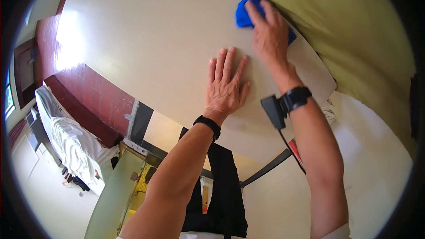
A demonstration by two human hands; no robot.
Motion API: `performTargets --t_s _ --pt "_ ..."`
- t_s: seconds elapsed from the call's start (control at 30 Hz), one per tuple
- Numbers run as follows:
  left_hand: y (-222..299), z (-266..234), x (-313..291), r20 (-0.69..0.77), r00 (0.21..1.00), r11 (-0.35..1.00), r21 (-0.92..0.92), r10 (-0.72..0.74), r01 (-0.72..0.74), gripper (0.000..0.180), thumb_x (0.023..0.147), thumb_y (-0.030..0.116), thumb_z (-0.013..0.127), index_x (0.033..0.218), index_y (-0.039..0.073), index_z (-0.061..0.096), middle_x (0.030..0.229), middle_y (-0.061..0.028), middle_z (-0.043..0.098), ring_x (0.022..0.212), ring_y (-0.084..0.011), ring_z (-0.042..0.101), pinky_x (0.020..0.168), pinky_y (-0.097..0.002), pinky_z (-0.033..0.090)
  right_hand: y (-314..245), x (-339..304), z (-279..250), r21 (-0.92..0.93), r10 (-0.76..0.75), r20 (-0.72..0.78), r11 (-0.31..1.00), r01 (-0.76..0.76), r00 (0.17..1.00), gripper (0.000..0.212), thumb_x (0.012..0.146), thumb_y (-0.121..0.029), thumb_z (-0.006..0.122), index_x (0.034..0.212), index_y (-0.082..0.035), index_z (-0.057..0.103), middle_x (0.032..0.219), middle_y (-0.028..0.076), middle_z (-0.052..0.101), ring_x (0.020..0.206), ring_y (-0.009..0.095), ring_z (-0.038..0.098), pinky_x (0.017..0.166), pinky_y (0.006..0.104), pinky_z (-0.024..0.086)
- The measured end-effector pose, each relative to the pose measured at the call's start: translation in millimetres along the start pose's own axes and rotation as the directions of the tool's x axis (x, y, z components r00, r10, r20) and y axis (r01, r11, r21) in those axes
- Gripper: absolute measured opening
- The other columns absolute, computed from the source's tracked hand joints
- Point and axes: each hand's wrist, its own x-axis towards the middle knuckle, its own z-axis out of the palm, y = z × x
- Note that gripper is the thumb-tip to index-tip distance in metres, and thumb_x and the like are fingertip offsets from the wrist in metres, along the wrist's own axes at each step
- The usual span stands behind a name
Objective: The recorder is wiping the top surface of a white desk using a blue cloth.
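A bright blue cloth (244,16) lies bunched on the pale cream tabletop (155,31), close to its far right edge. Over it is my right hand (271,35), slightly blurred, its fingers pressing the cloth against the surface; another bit of blue shows beside the palm. My left hand (226,82) rests flat on the tabletop, nearer to me and left of the cloth, fingers spread and nothing in them. On my left wrist sits a black band (209,126). My right wrist carries a black strap (295,98) with a small box and a cable running down.
Olive-green fabric (349,22) hangs along the table's right edge. Left of the table is a dark red tiled floor (97,90), with white cloth (73,144) draped over furniture beyond. A pale greenish panel (113,194) stands at lower left. Black-clad legs (223,186) show below the table edge.
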Motion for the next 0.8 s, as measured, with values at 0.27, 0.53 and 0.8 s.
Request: performTargets --t_s 0.27,0.53,0.8 --pt "2 -2 4 0.037 0.999 0.999 -0.045 -0.01 0.012 0.071 0.092 0.035 0.063 0.157 0.019 0.04 0.167 -0.0168 0.022 0.156 -0.0387 0.015 0.126 -0.0559 0.011 11 42 11 0.163 -0.148 -0.008 0.976 0.147 0.989 0.045 0.088 -0.002 0.056 0.129 -0.015 0.069 0.132 0.017 0.062 0.122 0.038 0.058 0.105 0.0458 0.047" --pt "-13 1 -8 0.065 0.997 0.999 -0.032 -0.032 0.034 0.073 0.093 0.036 0.06 0.158 0.015 0.036 0.168 -0.0157 0.022 0.156 -0.0364 0.017 0.126 -0.0537 0.013 -55 34 42 0.329 -0.36 -0.008 0.88 0.343 0.933 0.043 0.09 -0.003 0.053 0.127 -0.015 0.071 0.132 0.018 0.063 0.122 0.036 0.06 0.105 0.0467 0.048" --pt "-9 4 -5 0.064 0.998 1.0 -0.006 -0.022 0.023 0.074 0.085 0.033 0.062 0.155 0.016 0.042 0.168 -0.0159 0.022 0.157 -0.0367 0.016 0.126 -0.0537 0.011 -57 63 59 0.264 -0.282 -0.042 0.922 0.283 0.958 0.047 0.087 0.001 0.057 0.129 -0.015 0.071 0.132 0.018 0.063 0.122 0.038 0.058 0.106 0.0452 0.046"
